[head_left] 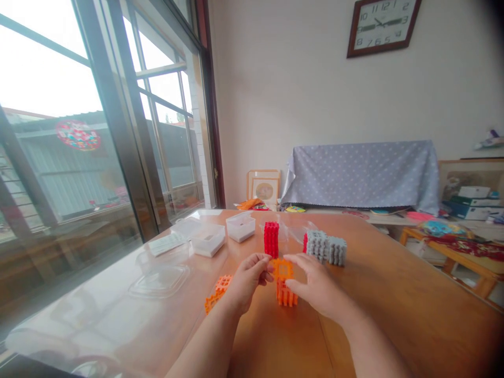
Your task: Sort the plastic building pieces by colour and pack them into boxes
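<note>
- Room: a tall window (114, 105) along the left, a pale wall (275, 79) ahead.
- Bench (413, 294): bare wood, glossy with window light towards its left edge.
- Beyond its far edge: a spotted cloth (362, 176); above, a clock (383, 26).
- Near the far left corner: two clear tubs (208, 240); a clear lid (159, 281) lies nearer the left edge.
- Left hand (254, 275): fingers curled, tips together beside the orange stack; whether they pinch anything, I cannot tell. Right hand (313, 275): thumb and fingers parted around the stack's right side; grip unclear.
- Done, seemingly: grey stacks (317, 245) towards the far edge, right of middle, and a red stack (271, 240) left of them.
- Under way: the orange stack (286, 294), mid-bench between the hands.
- Left over, probably: orange pieces (223, 283) by the left forearm, partly hidden.
- Orange square (292, 269) atop the stack: seated or loose, unclear.
</note>
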Motion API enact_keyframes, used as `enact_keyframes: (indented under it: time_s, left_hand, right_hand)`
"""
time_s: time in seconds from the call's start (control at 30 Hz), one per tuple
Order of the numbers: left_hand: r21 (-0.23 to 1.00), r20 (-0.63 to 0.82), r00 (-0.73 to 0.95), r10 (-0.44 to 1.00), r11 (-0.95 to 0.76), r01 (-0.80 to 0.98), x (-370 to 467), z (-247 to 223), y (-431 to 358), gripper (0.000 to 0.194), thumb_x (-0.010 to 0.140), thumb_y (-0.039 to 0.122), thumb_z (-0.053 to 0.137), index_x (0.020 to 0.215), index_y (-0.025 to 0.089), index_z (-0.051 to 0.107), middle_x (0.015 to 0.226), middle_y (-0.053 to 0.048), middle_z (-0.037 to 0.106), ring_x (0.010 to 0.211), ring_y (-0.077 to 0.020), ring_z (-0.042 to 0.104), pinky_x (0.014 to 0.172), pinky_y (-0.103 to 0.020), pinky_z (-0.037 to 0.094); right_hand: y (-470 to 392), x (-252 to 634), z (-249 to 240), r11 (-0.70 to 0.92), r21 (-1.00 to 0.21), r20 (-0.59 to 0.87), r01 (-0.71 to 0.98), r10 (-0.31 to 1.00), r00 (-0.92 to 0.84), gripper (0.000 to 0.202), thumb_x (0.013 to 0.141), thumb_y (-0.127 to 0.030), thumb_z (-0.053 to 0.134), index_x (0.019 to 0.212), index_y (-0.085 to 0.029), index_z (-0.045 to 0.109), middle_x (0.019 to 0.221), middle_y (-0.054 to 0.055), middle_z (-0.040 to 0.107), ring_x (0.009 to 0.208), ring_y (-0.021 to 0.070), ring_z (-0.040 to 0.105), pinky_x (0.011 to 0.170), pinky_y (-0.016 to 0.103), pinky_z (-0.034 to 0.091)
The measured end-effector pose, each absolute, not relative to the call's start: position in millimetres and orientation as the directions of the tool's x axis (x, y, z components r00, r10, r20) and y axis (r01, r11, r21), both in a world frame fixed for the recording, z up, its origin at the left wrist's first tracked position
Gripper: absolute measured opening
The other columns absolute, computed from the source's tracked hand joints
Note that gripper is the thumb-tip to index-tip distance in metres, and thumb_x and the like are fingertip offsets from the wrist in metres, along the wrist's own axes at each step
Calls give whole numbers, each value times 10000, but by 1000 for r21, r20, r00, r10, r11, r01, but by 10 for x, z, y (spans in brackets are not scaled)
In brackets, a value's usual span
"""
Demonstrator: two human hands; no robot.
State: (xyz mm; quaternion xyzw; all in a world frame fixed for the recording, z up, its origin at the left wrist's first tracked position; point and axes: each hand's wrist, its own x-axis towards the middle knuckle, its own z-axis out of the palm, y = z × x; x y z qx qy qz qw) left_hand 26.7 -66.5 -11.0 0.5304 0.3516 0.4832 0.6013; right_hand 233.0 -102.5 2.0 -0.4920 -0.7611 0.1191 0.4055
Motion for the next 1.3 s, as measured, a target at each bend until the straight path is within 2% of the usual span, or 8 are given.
enact_keyframes:
  time_s: [0.17,0.33,0.53,0.7,0.87,1.07,1.2,1.3]
  left_hand:
    - [996,55,163,985,-41,-84,187,-123,-585,309,843,461,691,947,177,628,858,-60,737,638,-112,603,569,-220,370]
    - [995,100,93,991,-101,5,139,-174,-505,315,828,474,683,929,181,631,830,-57,728,646,-130,614,573,-225,400]
    - [968,201,-77,977,-185,170,9,-275,-323,201,820,324,617,961,184,649,825,-65,716,720,-186,652,648,-275,456]
    - [783,320,-147,936,-174,597,-182,-283,-272,173,800,290,620,955,231,671,962,-83,736,911,-263,645,796,-345,437]
    - [536,265,-61,962,-94,839,-210,-263,-357,331,751,427,686,1033,254,672,1103,-123,736,1130,-366,561,928,-426,356]
    - [329,251,64,966,-147,933,-174,-284,-399,147,734,354,690,832,243,690,1035,-139,716,1091,-386,552,932,-468,325]
    - [355,273,60,960,-159,921,-184,-274,-392,167,739,304,694,899,259,710,1065,-125,708,1092,-365,545,929,-451,338]
    - [456,326,25,945,-180,872,-189,-258,-375,93,764,272,670,851,257,697,984,-96,720,1029,-332,567,890,-430,362]
  right_hand:
    - [-1019,2458,-16,400,-611,389,683,903,-181,527,767,-253,694,1294,-260,664,1274,72,694,1206,283,598,1074,455,441]
    - [-1043,2490,-59,364,-617,334,698,924,-186,503,754,-266,704,1257,-265,691,1252,74,702,1205,287,600,1064,444,444]
    - [-1036,2496,-64,351,-605,331,714,927,-176,498,763,-345,731,1251,-256,689,1261,80,691,1216,293,588,1064,441,443]
    - [-919,2531,-118,356,-600,396,717,910,-121,405,840,-340,640,1228,-232,685,1265,85,696,1203,278,607,1063,447,442]
    - [-834,2554,-179,360,-614,462,702,886,-50,394,869,-375,616,1225,-222,687,1260,97,708,1206,280,621,1052,447,460]
    - [-894,2486,-123,363,-621,474,694,880,-36,392,875,-388,615,1225,-230,693,1252,94,715,1188,277,635,1051,449,468]
    - [-898,2467,-112,361,-640,480,679,877,-14,390,880,-400,611,1220,-229,697,1242,96,720,1172,274,648,1035,438,485]
    - [-869,2485,-125,361,-646,495,673,869,10,388,896,-423,594,1215,-228,695,1232,92,724,1153,267,660,1021,431,495]
